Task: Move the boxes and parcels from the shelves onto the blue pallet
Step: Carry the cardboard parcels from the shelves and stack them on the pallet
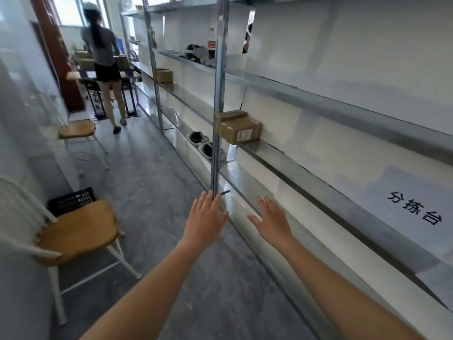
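Both arms out fwd, left hand and right hand w/ grip wide, fingers straight, holding nothing. Brown box sits on mid shelf by metal upright, well beyond hands. Second box farther down same rack; blue pallet not in view.

Head view: forward-down along aisle, shelving close right.

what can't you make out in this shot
- Blue pallet: not in the head view at all.
- Nearer brown box: its left end is hidden behind the shelf upright; the label print is too small to read.
- Farther box: too small and blurred to show any detail.
- Dark items on the upper shelf: blurred, partly behind the upright.
- Left hand and right hand: only their backs show.
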